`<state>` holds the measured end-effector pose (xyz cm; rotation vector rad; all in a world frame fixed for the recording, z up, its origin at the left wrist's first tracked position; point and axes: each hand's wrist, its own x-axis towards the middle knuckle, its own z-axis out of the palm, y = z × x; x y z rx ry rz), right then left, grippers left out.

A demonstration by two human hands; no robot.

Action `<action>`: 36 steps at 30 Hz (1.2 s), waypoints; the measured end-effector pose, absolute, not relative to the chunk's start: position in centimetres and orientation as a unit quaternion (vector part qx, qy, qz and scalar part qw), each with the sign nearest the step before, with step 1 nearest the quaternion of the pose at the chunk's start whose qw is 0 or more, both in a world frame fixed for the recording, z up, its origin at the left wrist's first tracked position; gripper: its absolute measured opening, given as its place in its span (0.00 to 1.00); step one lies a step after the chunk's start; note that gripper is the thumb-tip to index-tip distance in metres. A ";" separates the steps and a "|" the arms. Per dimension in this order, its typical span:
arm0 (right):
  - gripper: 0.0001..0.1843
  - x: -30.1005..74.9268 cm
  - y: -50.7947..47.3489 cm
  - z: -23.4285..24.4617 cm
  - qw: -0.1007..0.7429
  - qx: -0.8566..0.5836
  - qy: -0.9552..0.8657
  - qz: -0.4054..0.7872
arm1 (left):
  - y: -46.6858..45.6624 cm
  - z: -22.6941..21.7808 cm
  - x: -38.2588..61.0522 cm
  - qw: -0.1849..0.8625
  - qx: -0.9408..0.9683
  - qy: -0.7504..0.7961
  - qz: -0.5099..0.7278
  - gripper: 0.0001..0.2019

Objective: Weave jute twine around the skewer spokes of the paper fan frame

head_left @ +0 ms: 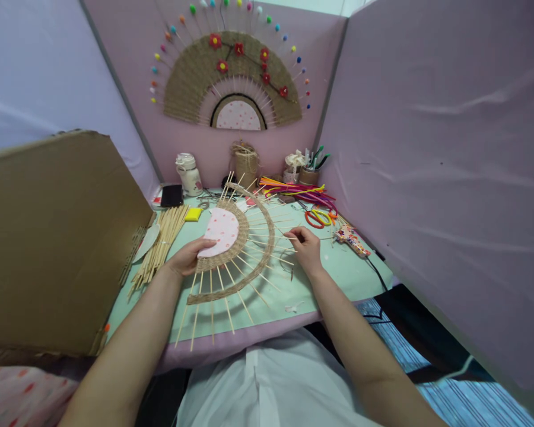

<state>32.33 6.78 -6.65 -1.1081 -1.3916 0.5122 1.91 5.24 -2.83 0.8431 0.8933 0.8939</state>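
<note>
My left hand (pixel 190 255) grips the flat edge of a half-round woven fan (pixel 244 234), its thumb on the pink dotted paper half-circle (pixel 222 232). Thin wooden sticks radiate from the fan's inner woven band, and a second woven arc (pixel 269 240) crosses them farther out. On the fan's right side my right hand (pixel 303 242) is closed, thumb and fingertips pinched near the stick ends. What lies in that pinch, perhaps a stick tip or cord, is too small to make out. The fan is held tilted above the table.
A bundle of sticks (pixel 164 243) lies left, beside a cardboard panel (pixel 57 237). Scissors (pixel 315 218), coloured pipe cleaners (pixel 298 191) and a glue gun (pixel 351 240) with a cord lie right. Behind stand a white bottle (pixel 189 176) and twine roll (pixel 246 166); a decorated fan (pixel 191 77) hangs above.
</note>
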 end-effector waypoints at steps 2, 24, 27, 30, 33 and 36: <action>0.14 32.5 6.8 -6.7 0.608 -0.481 -0.602 0.192 | 5.2 -2.6 1.9 0.725 0.381 0.404 0.406 0.23; 0.11 33.5 7.5 -6.6 0.583 -0.485 -0.588 0.281 | 5.0 -2.6 0.8 0.742 0.388 0.399 0.374 0.28; 0.12 33.2 7.5 -6.9 0.573 -0.474 -0.595 0.304 | 4.9 -3.1 1.3 0.759 0.396 0.380 0.349 0.31; 0.14 33.0 7.5 -7.1 0.568 -0.473 -0.593 0.318 | 4.8 -3.3 1.7 0.768 0.399 0.370 0.336 0.33; 0.15 33.0 7.6 -7.3 0.567 -0.480 -0.589 0.318 | 4.8 -3.4 1.7 0.770 0.403 0.367 0.331 0.34; 0.16 33.0 7.7 -7.4 0.568 -0.479 -0.592 0.313 | 4.8 -3.4 1.6 0.771 0.406 0.367 0.327 0.34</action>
